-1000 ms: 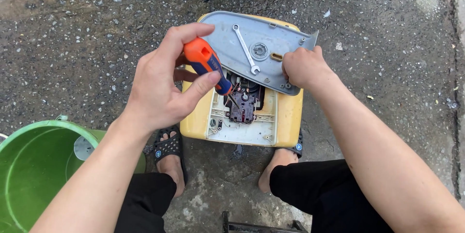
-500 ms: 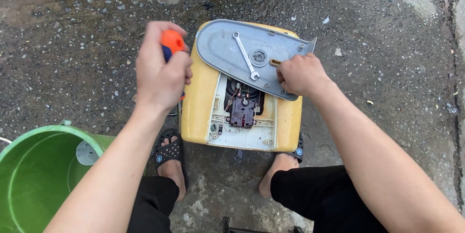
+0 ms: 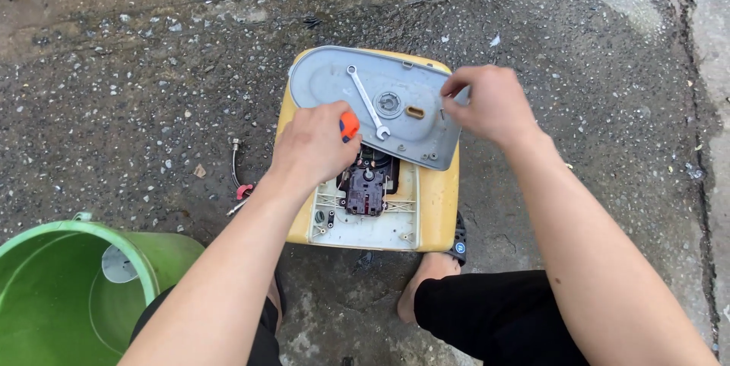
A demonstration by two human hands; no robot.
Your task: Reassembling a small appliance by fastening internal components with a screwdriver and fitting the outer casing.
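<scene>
A yellow appliance housing (image 3: pixel 439 197) lies on the concrete between my feet, its inner parts (image 3: pixel 366 186) exposed. A grey metal cover plate (image 3: pixel 327 81) rests across its far end, with a silver wrench (image 3: pixel 367 101) lying on it. My left hand (image 3: pixel 313 145) is closed around a screwdriver with an orange handle (image 3: pixel 348 124), held over the housing's left side just below the plate. My right hand (image 3: pixel 490 104) pinches the plate's right edge with fingertips.
A green plastic bucket (image 3: pixel 53 290) stands at the lower left beside my left leg. A short hose piece with a red fitting (image 3: pixel 239 176) lies on the ground left of the housing. My sandalled feet (image 3: pixel 433 275) sit just below the housing.
My left hand carried the orange-handled screwdriver out to the left of the housing, then back over it below the plate. My right hand shifted to the plate's right edge.
</scene>
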